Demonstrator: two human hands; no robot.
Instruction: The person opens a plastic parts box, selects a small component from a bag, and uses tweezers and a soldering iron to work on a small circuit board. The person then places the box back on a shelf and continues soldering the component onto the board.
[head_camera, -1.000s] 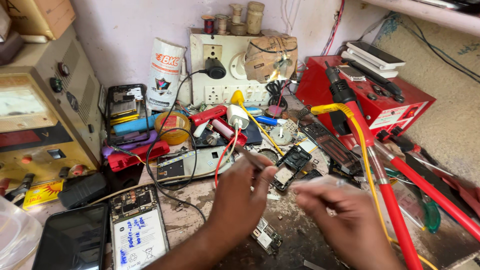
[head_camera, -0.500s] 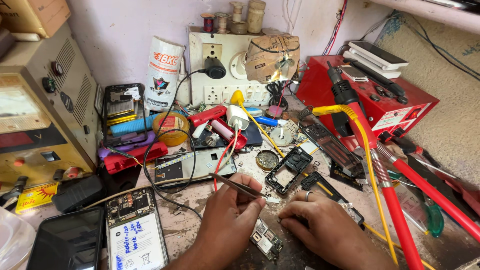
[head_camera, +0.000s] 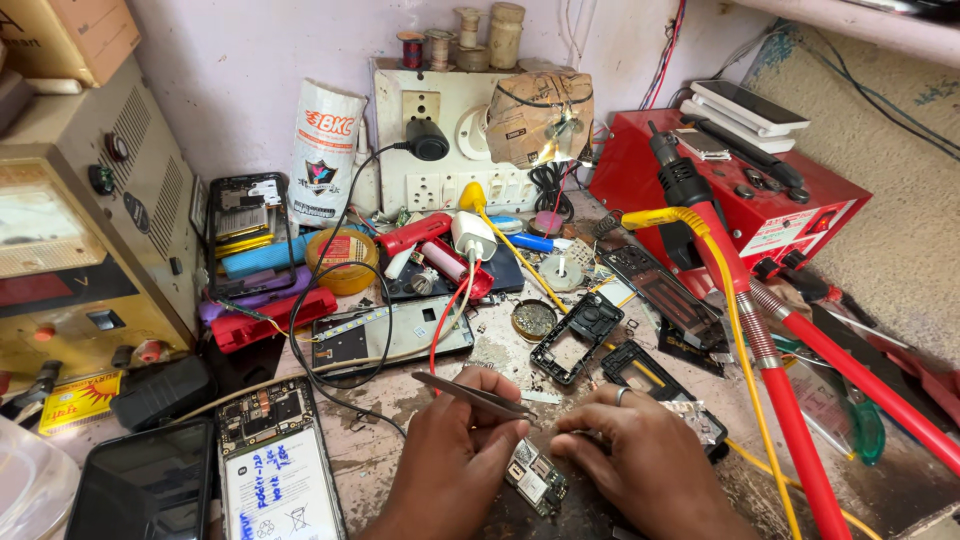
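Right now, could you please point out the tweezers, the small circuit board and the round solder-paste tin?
tweezers (head_camera: 470, 393), head view, mid-shaft.
small circuit board (head_camera: 535, 479), head view, centre.
round solder-paste tin (head_camera: 533, 319), head view, middle.

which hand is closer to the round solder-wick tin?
Left. Left hand, holding tweezers, sits just below-left of the tin; right hand is farther, below-right.

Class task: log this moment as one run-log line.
left hand: holds tweezers | right hand: steadies circuit board | bench: cluttered
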